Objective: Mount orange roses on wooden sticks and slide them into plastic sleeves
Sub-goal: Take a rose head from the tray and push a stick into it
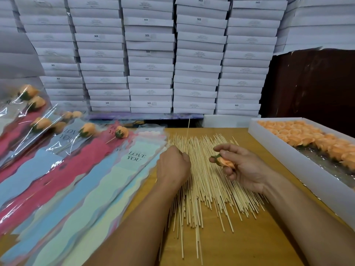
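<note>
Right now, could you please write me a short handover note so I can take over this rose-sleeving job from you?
Left hand: its grip is closed on one upright stick above the stick pile.
Right hand: holds an orange rose, green base toward the stick.
Supplies: loose roses in the white tray on the right; empty sleeves fanned out on the left.
Done: several sleeved roses lie at far left; one mounted rose rests on the sleeves.
Left: push this rose onto the stick, sleeve it, repeat for the tray.
</note>
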Tool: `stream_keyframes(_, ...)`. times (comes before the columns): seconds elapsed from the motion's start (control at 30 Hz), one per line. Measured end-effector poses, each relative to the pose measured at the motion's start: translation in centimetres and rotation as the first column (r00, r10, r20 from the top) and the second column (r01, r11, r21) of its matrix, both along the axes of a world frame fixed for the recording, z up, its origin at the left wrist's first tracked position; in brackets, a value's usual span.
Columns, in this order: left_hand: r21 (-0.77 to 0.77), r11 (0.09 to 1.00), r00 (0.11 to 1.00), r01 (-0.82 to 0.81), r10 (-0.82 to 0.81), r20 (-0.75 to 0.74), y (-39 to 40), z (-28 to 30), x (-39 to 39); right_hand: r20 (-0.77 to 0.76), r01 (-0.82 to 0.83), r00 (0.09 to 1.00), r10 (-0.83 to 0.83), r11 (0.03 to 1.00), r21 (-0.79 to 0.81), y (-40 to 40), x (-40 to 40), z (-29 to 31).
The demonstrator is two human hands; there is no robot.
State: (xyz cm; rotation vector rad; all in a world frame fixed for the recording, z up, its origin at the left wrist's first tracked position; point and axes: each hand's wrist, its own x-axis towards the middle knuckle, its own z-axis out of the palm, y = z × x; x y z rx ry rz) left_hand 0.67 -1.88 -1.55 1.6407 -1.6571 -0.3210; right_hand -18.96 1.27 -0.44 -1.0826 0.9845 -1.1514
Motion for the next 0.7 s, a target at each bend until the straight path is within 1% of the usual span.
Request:
stream_keyframes(0.1, -0.012, 1.0, 0.999, 0.008, -0.008, -0.033, -0.1, -0.1, 0.0, 0.017, -0.015, 1.0, 0.015, 0.999, 0.038, -0.1, -0.1, -0.1)
stream_keyframes(0.33, 0.012, 1.0, 0.999, 0.022, -0.022, -0.026, 0.1, 0.2, -0.1, 0.047, -0.085, 0.996, 0.082, 0.994, 0.063, -0.2, -0.4, -0.4)
stream_keyframes(0.4, 0.064, 0.998, 0.999, 0.029, -0.03, 0.014, 0.5, 0.4, -0.3, 0.101, -0.118, 0.989, 0.11, 0.99, 0.072, 0.0, -0.2, -0.3)
stream_keyframes(0.43, 0.094, 0.994, 0.997, 0.048, -0.054, 0.058, 0.7, 0.6, -0.3, 0.156, -0.144, 0.979, 0.13, 0.986, 0.085, 0.2, -0.1, -0.2)
stream_keyframes(0.47, 0.11, 0.989, 0.991, 0.098, -0.108, 0.084, 1.0, 0.7, -0.3, 0.218, -0.173, 0.964, 0.149, 0.98, 0.097, 0.3, -0.2, -0.1)
stream_keyframes(0.5, 0.107, 0.973, 0.976, 0.203, -0.21, 0.063, 1.3, 0.8, -0.1, 0.261, -0.194, 0.952, 0.161, 0.976, 0.104, 0.5, -0.2, 0.0)
stream_keyframes(0.53, 0.097, 0.926, 0.93, 0.365, -0.367, -0.003, 1.6, 1.1, 0.1, 0.265, -0.2, 0.95, 0.168, 0.975, 0.099, 0.7, 0.0, 0.3)
stream_keyframes(0.57, 0.063, 0.832, 0.832, 0.551, -0.543, -0.113, 1.9, 1.3, 0.3, 0.188, -0.18, 0.969, 0.161, 0.98, 0.086, 0.9, 0.5, 0.6)
stream_keyframes(0.6, 0.038, 0.723, 0.715, 0.689, -0.671, -0.199, 2.1, 1.4, 0.4, 0.004, -0.142, 0.99, 0.142, 0.989, 0.05, 1.0, 1.1, 0.6)
stream_keyframes(0.63, 0.013, 0.637, 0.62, 0.771, -0.746, -0.244, 2.3, 1.4, 0.4, -0.236, -0.104, 0.967, 0.101, 0.995, 0.001, 1.1, 1.8, 0.4)
stream_keyframes(0.67, -0.001, 0.597, 0.578, 0.802, -0.777, -0.248, 2.4, 1.3, 0.4, -0.428, -0.079, 0.902, 0.051, 0.996, -0.049, 1.0, 2.5, 0.1)
stream_keyframes(0.7, -0.011, 0.624, 0.607, 0.781, -0.764, -0.219, 2.5, 1.1, 0.3, -0.539, -0.079, 0.842, 0.026, 0.994, -0.074, 1.0, 3.0, -0.1)
